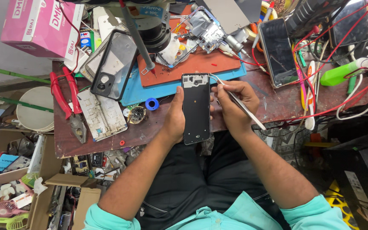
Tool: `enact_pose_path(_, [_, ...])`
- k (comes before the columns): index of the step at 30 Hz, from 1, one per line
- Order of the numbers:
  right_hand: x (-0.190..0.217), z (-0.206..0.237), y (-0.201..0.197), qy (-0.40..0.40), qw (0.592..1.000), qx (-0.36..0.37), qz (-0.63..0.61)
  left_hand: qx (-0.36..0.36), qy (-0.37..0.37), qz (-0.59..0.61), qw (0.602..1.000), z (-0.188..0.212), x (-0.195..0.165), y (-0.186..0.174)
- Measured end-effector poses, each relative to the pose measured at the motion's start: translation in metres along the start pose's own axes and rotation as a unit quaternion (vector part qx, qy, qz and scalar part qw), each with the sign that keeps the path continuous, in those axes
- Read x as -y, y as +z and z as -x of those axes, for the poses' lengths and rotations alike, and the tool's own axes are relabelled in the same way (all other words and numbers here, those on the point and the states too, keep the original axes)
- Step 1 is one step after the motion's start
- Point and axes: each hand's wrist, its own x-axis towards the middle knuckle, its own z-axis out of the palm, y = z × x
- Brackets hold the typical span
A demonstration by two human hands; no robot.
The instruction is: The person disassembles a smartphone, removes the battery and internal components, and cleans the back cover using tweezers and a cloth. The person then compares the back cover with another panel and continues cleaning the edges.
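pink box point(41, 25) cropped, microscope point(150, 21) top cropped

A cluttered brown workbench point(273, 106) bears red-handled pliers point(70, 104) and a blue mat point(167, 87).

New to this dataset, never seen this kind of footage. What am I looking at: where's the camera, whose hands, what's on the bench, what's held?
There is no machine here: a person works with two bare hands, and the single picture comes from a camera worn on their head, looking down past their lap to a cluttered workbench.

The left hand holds a dark, opened phone body upright by its edge. The right hand has metal tweezers in its grip, tips at the phone's top corner.

On the bench lie a red work mat over a blue one, another opened phone, a phone case, red-handled pliers, a white phone frame, a dark-screened phone, a pink box and red wires.
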Motion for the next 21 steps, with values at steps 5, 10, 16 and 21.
enact_pose_path(5, [0.001, 0.001, 0.001, 0.047, 0.998, -0.011, -0.036, -0.007, 0.057, -0.066, 0.996, 0.004, 0.003, 0.000])
enact_pose_path(10, [0.005, 0.005, 0.001, 0.050, 0.997, -0.002, -0.063, -0.001, 0.090, -0.109, 0.990, 0.007, 0.004, 0.002])
enact_pose_path(16, [0.002, 0.018, -0.002, 0.053, 0.998, 0.010, -0.040, -0.023, 0.117, -0.112, 0.987, 0.009, 0.003, 0.004])
enact_pose_path(21, [0.002, 0.028, -0.005, 0.044, 0.999, 0.018, 0.015, -0.012, 0.169, -0.124, 0.978, 0.009, 0.003, 0.004])
